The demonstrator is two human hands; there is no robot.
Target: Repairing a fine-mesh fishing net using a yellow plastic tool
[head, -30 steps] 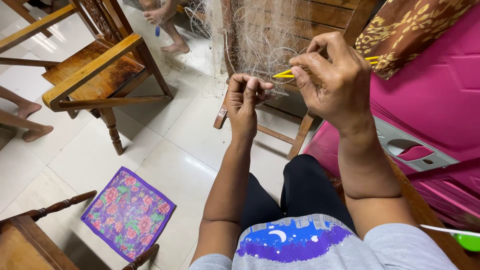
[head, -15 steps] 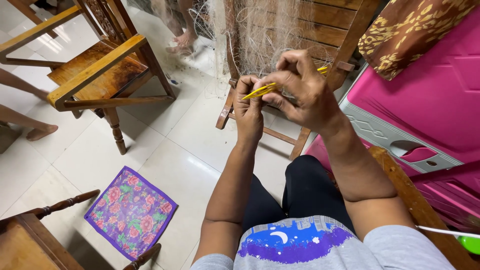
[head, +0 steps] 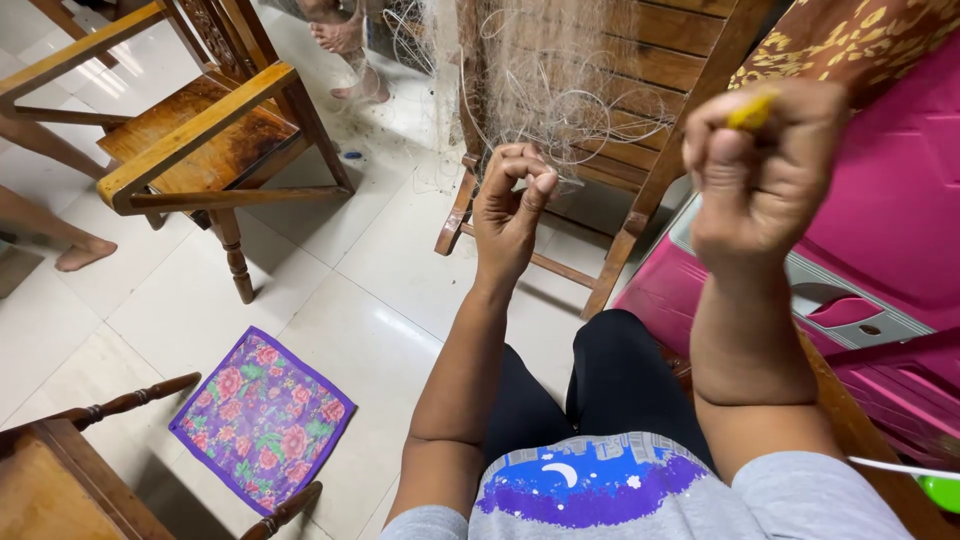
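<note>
A pale fishing net (head: 560, 80) hangs over the wooden chair (head: 640, 190) in front of me. My left hand (head: 510, 205) is raised before it, thumb and fingers pinched on a strand of the net. My right hand (head: 765, 165) is a closed fist pulled back close to the camera, holding a yellow netting needle (head: 750, 110) whose tip shows above the fingers. Thin line runs from the net toward my hands. My legs in black trousers are below.
A wooden armchair (head: 200, 150) stands at the left on the white tiled floor. A floral purple cloth (head: 262, 418) lies on the floor. A pink plastic cabinet (head: 880, 230) is at the right. Other people's bare feet (head: 345, 40) show at the top and left edge.
My right hand has pulled the yellow needle away from the left hand, up and toward the camera. The left hand stays pinched at the net. The camera has tilted slightly.
</note>
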